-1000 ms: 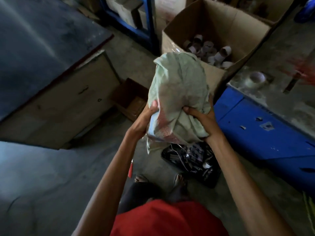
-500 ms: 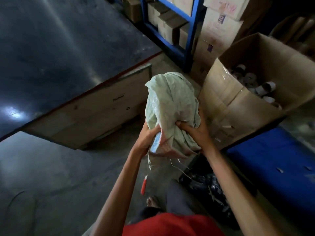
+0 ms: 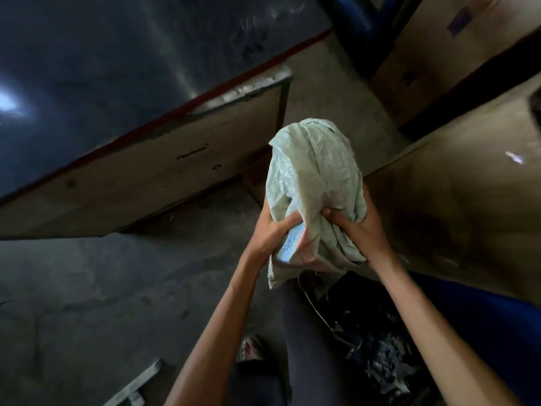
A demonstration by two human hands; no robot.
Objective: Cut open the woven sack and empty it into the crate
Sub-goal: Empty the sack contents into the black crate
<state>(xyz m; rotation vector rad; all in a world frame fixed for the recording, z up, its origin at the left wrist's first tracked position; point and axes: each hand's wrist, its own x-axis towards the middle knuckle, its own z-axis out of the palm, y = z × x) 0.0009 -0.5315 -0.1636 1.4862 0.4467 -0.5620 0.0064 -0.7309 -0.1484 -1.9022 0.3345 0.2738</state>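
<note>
A crumpled pale green woven sack [image 3: 314,177] with a red and blue printed patch is held upright in front of me. My left hand [image 3: 270,234] grips its lower left side. My right hand [image 3: 360,232] grips its bunched lower right side. A loose thread hangs from the sack's bottom edge. Below my right arm stands a dark crate [image 3: 380,356] on the floor, holding shredded grey and dark scraps.
A dark-topped table [image 3: 117,83] with a board side panel stands at the left. A large cardboard box [image 3: 456,200] fills the right, over a blue surface [image 3: 497,323]. More cardboard boxes and a blue rack post [image 3: 348,19] are behind. My sandalled foot [image 3: 251,347] rests on concrete.
My view has swung left and closer; the cardboard box's open top has gone out of sight. Both hands keep hold of the sack, now bunched tighter at its lower part.
</note>
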